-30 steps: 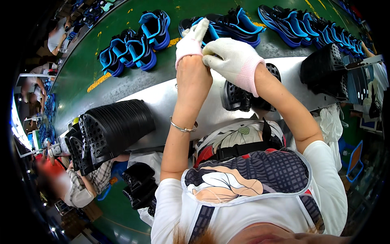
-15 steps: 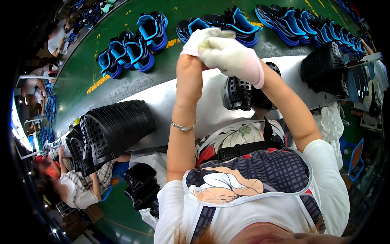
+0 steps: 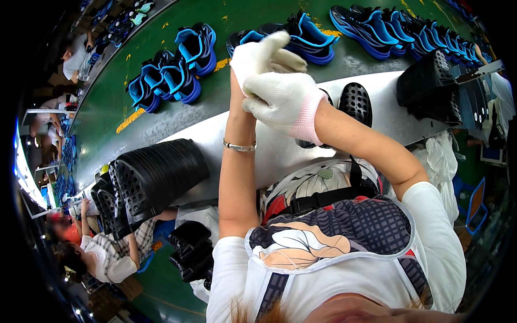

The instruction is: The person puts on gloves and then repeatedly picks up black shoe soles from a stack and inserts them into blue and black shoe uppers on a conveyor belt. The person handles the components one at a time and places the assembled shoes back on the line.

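Observation:
My left hand (image 3: 264,56), in a white knitted glove, is raised over the metal bench with its fingers apart and pointing right. My right hand (image 3: 285,102), in a white glove with a pink cuff, is closed at the left wrist, pinching the edge of the left glove. The exact grip of its fingertips is partly hidden. Just beyond the hands stand blue-and-black sneakers (image 3: 308,40). Below the right wrist, a black perforated sole-shaped piece (image 3: 356,105) lies on the bench, and another beside it is mostly covered by my forearm.
A thick stack of black perforated sole-shaped pieces (image 3: 161,175) lies on the left of the metal bench (image 3: 231,167); another black stack (image 3: 425,81) is at the right. Sneakers (image 3: 186,59) line the green surface (image 3: 116,89). A co-worker (image 3: 110,258) sits at the lower left.
My right hand has moved down and left from the left hand's fingers to its wrist. The left hand's fingers have spread. More of the perforated piece on the bench shows.

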A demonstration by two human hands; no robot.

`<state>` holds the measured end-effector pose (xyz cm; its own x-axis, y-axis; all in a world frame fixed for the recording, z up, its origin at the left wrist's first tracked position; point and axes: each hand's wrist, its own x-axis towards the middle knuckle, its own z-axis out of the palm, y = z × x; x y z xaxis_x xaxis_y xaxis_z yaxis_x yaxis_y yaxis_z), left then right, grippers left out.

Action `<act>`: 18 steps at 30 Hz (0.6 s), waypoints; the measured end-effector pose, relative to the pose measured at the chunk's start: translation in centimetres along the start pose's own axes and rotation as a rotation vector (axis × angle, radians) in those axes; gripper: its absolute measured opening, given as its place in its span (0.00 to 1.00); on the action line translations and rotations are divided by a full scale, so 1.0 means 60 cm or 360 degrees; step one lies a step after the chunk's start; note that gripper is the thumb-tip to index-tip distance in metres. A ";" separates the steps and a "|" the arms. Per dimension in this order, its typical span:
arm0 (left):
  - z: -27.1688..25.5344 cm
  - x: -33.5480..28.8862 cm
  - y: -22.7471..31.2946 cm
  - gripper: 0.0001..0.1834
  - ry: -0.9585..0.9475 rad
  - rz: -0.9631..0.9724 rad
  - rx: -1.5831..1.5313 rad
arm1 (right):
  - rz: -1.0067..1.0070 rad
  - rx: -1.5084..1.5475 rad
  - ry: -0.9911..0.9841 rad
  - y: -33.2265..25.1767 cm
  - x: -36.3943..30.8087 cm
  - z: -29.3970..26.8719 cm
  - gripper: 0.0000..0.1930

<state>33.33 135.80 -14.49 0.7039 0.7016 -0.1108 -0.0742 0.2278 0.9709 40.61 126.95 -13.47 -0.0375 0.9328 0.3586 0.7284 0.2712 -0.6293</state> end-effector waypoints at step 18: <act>-0.034 -0.048 0.048 0.33 0.0478 0.0526 -0.1599 | -0.0145 0.0044 -0.0212 -0.021 0.066 -0.041 0.15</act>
<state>29.67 135.81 -11.80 0.3530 0.9339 -0.0563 -0.8646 0.3486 0.3618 41.20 129.71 -9.54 -0.1942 0.9267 0.3217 0.6988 0.3608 -0.6177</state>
